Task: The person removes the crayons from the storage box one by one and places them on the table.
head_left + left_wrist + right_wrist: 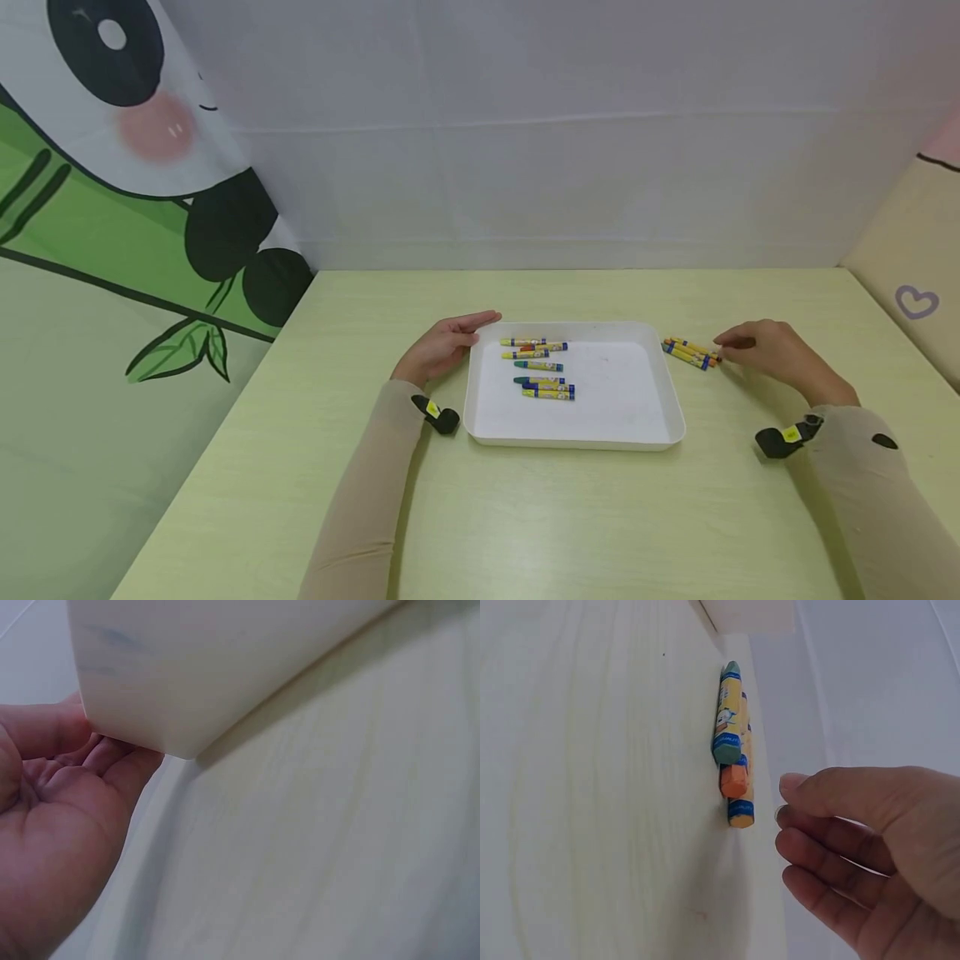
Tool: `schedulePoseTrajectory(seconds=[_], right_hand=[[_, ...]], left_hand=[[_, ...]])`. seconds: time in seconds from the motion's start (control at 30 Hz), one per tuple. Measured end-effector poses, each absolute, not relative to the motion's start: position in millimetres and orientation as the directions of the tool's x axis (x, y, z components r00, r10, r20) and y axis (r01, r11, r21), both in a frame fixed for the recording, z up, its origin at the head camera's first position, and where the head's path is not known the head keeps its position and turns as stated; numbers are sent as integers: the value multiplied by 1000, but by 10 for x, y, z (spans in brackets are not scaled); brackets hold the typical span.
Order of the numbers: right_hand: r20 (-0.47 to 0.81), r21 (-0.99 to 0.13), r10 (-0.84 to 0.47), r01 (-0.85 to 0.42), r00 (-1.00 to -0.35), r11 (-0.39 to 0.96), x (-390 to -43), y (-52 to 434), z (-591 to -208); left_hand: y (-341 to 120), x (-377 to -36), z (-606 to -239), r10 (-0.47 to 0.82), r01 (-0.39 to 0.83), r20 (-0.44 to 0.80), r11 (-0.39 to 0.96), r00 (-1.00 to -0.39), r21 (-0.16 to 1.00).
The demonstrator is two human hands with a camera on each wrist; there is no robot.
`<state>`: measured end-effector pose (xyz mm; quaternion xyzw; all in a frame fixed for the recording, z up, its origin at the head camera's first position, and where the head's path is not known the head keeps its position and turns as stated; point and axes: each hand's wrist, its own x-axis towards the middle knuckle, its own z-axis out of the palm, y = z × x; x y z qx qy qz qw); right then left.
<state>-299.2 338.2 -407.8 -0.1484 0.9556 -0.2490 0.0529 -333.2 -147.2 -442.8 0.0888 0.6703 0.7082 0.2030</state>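
My left hand [441, 348] is at the far left corner of a white tray [622, 429]. In the left wrist view, the thumb and fingers hold the tray's corner [150, 682] between them. Inside the tray, on its left half, lie several crayons [538, 366] in yellow wrappers, with green, orange, blue and yellow tips among them. To the right of the tray, a small pile of crayons [686, 354] rests on the table, a green one [727, 720], an orange one [735, 780] and a yellow-orange one [741, 814] showing. Beside this pile my right hand [855, 855] hovers, fingers loosely bent, holding nothing.
The pale wooden table [555, 517] runs back to a light curtain [562, 192]. On the left hangs a printed cloth [150, 292] with a cartoon figure, and a cream cloth [915, 250] borders the right side. Each wrist carries a small black camera [442, 419].
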Motion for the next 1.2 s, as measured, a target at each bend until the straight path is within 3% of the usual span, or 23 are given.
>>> schedulePoseTrajectory(seconds=[0.77, 1.2], right_hand=[[-26, -565, -383, -303, -923, 767, -3008, 2901, -3657], [-48, -603, -514, -386, -856, 698, -3090, 2411, -3645]], left_hand=[[-1485, -3309, -4405, 420, -171, -137, -44, -897, 984], [-1483, -3317, -4407, 421, -180, -147, -40, -895, 983]])
